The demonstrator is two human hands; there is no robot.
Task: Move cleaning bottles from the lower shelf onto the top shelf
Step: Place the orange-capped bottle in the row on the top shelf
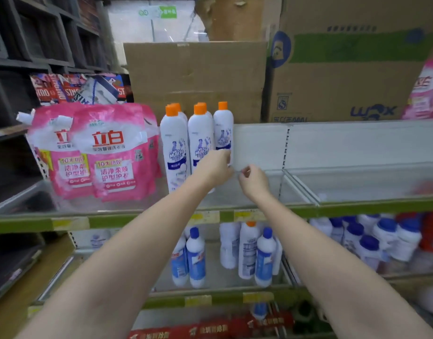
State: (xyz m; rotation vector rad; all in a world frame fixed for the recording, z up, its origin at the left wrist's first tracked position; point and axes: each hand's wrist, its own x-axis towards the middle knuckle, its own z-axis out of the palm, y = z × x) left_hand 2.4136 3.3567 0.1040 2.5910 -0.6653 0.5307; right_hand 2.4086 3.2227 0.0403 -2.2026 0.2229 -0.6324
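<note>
Several white cleaning bottles with orange caps stand on the top shelf [259, 148]. My left hand [216, 167] grips the lower part of the rightmost bottle [223, 129], which stands upright beside two others [200, 138] [173, 145]. My right hand [253, 178] hovers just right of the left hand with curled fingers, and I see nothing in them. On the lower shelf [217, 272] stand one orange-capped bottle [249, 250] and blue-capped bottles [195, 258] [265, 258].
Pink detergent pouches [108, 155] fill the top shelf's left part. Cardboard boxes [195, 72] [345, 69] stand behind and above the shelf. A clear divider [298, 184] splits the top shelf to the right of my hands. More blue-capped bottles [371, 238] sit at lower right.
</note>
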